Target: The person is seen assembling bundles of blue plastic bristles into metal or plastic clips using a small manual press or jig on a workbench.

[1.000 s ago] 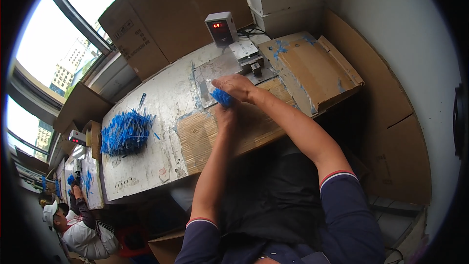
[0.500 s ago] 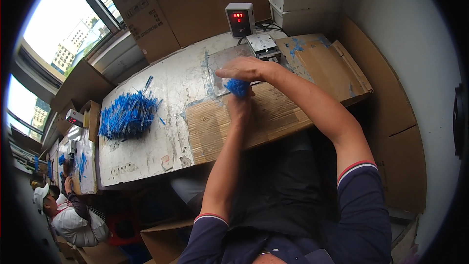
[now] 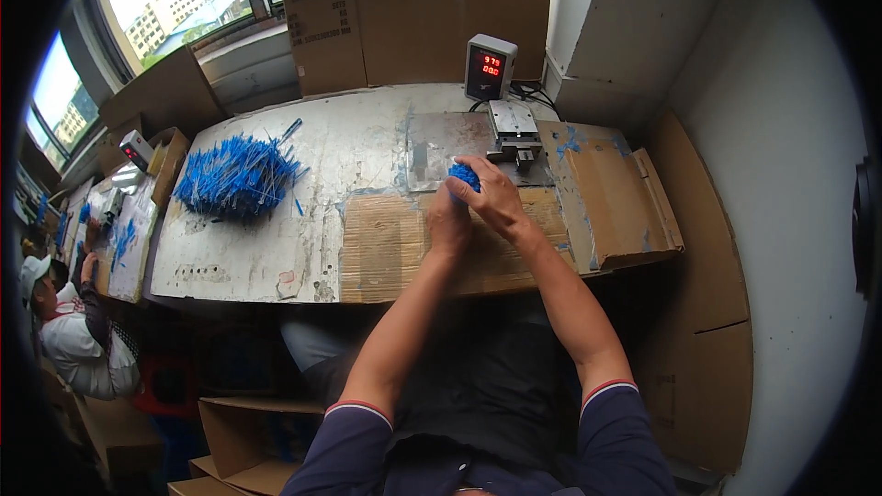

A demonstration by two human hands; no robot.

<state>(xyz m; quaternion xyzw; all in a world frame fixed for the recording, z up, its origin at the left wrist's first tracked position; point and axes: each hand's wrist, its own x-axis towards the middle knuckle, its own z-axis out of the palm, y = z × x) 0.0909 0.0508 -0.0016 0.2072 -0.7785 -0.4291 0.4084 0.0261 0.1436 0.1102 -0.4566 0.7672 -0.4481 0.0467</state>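
A tight bundle of thin blue strands (image 3: 466,176) stands roughly upright over the cardboard mat, its blue ends facing up. Wrapped around its lower part is my left hand (image 3: 448,220), slightly blurred, with most of its fingers hidden. My right hand (image 3: 496,198) closes on the bundle's upper part from the right, fingers at the far side and thumb at the near side. On the white tabletop to the left lies a large loose pile of similar blue strands (image 3: 237,179), some with clear or whitish lengths.
Behind my hands are a small metal fixture (image 3: 514,133) and a box with a red display (image 3: 490,67). A ridged cardboard mat (image 3: 386,243) covers the front edge; folded cardboard (image 3: 620,202) lies at right. A co-worker (image 3: 78,331) sits at a bench far left.
My right hand, held flat above the bundle before, has come down and closed around its upper part. The view has shifted, and the red display's reading differs.
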